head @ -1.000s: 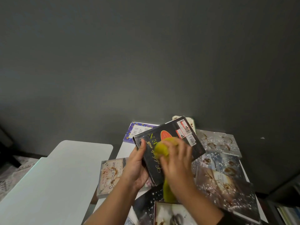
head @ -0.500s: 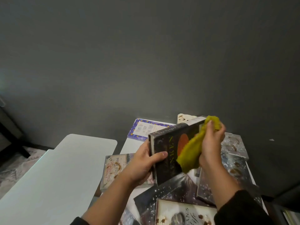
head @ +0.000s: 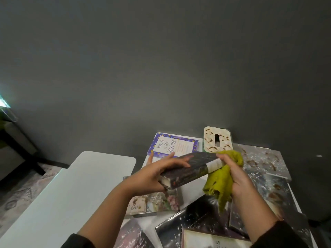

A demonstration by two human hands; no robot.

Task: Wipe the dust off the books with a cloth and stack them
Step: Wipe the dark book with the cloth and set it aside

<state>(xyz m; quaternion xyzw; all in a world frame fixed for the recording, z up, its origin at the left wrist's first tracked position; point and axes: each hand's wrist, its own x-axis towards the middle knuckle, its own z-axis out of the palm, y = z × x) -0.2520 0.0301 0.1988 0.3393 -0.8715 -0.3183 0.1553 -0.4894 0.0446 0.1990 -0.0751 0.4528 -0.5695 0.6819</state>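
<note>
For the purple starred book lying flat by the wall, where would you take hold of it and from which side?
Probably the near long edge of the purple starred book, approached from the person's side. It lies flat, cover up, and the wall closes off the far edge. The left hand holds the dark book just above it; the right hand grips the cloth.

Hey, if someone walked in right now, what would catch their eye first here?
Probably the yellow-green cloth bunched in the right hand at centre, wiping the end of a dark book that the left hand holds above the table. Next, the speckled, dusty books spread over the table's right side.
</note>
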